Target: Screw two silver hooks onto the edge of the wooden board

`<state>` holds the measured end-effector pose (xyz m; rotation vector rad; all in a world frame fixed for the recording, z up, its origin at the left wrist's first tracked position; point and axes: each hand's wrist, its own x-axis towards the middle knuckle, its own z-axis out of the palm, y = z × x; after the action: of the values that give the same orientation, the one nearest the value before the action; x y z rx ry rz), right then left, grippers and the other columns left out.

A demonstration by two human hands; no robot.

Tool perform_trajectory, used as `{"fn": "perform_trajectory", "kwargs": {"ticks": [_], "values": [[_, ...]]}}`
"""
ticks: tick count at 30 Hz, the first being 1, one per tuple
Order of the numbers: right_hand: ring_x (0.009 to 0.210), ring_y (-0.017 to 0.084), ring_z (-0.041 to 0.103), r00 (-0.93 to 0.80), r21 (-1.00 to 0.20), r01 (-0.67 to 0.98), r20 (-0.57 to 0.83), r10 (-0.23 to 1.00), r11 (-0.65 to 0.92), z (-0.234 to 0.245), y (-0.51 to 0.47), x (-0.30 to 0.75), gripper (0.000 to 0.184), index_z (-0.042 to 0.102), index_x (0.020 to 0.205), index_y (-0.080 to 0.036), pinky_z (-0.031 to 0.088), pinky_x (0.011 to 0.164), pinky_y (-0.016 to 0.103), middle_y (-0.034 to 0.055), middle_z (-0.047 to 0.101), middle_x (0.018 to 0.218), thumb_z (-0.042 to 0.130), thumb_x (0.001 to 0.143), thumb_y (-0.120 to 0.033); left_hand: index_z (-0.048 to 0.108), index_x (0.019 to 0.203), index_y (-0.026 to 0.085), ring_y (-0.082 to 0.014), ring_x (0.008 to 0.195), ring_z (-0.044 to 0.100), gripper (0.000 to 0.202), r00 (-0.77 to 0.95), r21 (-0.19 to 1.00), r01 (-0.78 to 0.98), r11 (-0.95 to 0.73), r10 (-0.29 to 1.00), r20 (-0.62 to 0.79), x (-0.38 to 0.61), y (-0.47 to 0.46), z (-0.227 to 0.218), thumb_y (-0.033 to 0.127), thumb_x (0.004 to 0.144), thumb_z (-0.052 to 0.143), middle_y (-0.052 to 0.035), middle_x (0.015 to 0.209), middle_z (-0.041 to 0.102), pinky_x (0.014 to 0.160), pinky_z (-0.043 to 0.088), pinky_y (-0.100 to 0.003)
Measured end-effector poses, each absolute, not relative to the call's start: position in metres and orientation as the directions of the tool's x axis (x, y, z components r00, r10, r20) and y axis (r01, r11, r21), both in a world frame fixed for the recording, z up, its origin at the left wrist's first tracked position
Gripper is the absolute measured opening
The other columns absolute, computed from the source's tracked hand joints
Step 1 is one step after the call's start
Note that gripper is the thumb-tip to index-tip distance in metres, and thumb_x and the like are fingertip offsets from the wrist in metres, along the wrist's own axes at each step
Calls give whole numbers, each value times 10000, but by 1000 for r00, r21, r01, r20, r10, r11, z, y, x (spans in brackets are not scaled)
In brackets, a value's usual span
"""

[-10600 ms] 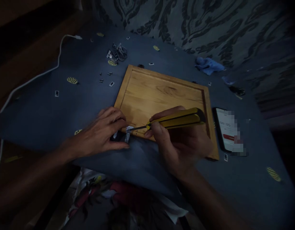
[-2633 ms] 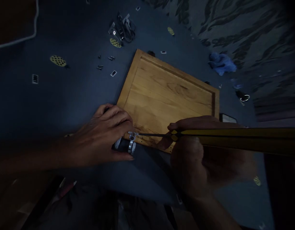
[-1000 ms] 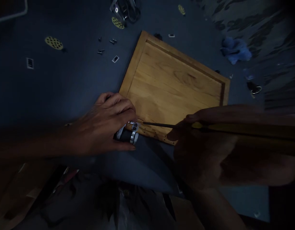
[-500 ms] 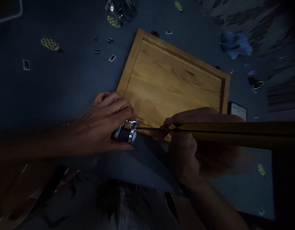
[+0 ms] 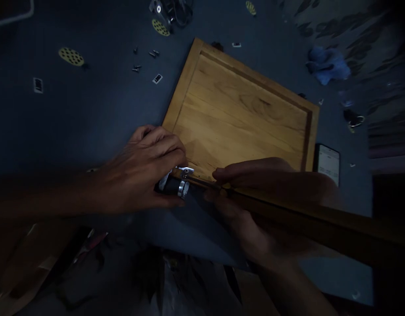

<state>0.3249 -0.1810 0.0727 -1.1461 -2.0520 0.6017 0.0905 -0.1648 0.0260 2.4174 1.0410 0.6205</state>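
My left hand (image 5: pixel 146 169) is closed around a small metal hinge (image 5: pixel 178 180) and presses it against the near corner of a wooden panel (image 5: pixel 242 109) lying on a dark blue cloth. My right hand (image 5: pixel 255 206) grips a yellow-handled screwdriver (image 5: pixel 304 215). Its handle runs off toward the right and looks dark and blurred. The tip points at the hinge, close to my left fingertips.
Loose screws (image 5: pixel 145 61) and small white tags (image 5: pixel 157 79) lie on the cloth left of the panel. More metal hardware (image 5: pixel 166 8) sits at the top. A phone (image 5: pixel 327 160) lies right of the panel, a blue rag (image 5: pixel 327 66) beyond it.
The screwdriver handle has dropped lower and my right hand has slid closer to the hinge. My left hand has stayed on the hinge throughout.
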Motion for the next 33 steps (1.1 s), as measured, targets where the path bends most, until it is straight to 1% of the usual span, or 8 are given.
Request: {"fn": "perform_trajectory", "kwargs": {"ticks": [4,7,10,11,16,21,26,33], "values": [[676,155,760,-403,-746,524,207,891,411,75,-180,329,22,794,902,-289,580,504,238,4,803,920,804,911,-271,658,1129,185,-322,1157,595,410,612,542,555,-631,751,246,91,-165,24,470,879,814,-70,1142,682,1033,399,-490],[608,157,738,-316,-792,458,280,907,404,72,-178,324,76,798,929,-299,584,491,262,1,792,845,756,959,-354,650,1149,193,-320,1176,591,406,620,542,557,-630,749,233,90,-165,23,461,886,803,-68,1160,674,1056,394,-493],[641,188,738,-219,-829,359,371,902,428,67,-179,317,25,770,936,-298,617,548,330,14,788,856,774,937,-273,645,1150,178,-319,1169,591,421,637,524,545,-654,730,248,89,-164,23,475,893,798,-78,1160,666,1063,395,-502],[656,192,738,-186,-837,334,393,900,434,65,-180,316,66,761,960,-297,619,563,347,17,788,881,775,931,-240,639,1150,170,-321,1172,587,428,646,515,544,-663,722,248,89,-164,23,478,897,796,-86,1166,662,1066,394,-507],[676,176,731,-163,-879,279,353,921,386,57,-185,315,156,735,1008,-290,648,654,363,-9,787,948,797,903,-193,631,1141,196,-315,1158,589,428,626,500,565,-656,736,258,90,-166,23,498,891,801,-77,1160,667,1056,404,-506],[649,185,747,-165,-886,309,307,937,345,63,-182,312,108,735,918,-288,665,652,366,-13,788,872,824,878,-242,643,1115,178,-314,1142,593,426,619,499,568,-655,739,265,91,-166,23,489,878,815,-81,1132,669,1047,424,-504],[619,170,759,-205,-850,404,275,939,337,67,-180,313,90,757,902,-265,586,483,276,-13,806,868,838,864,-278,649,1134,214,-309,1160,596,393,624,526,568,-633,748,226,90,-165,24,478,887,800,-67,1143,678,1058,424,-499],[597,154,750,-331,-796,457,262,907,397,73,-178,317,45,759,930,-267,597,514,269,-11,811,858,791,901,-251,647,1130,211,-325,1152,600,438,622,533,566,-629,750,224,90,-165,25,499,857,831,-75,1141,686,1052,429,-506]]}}
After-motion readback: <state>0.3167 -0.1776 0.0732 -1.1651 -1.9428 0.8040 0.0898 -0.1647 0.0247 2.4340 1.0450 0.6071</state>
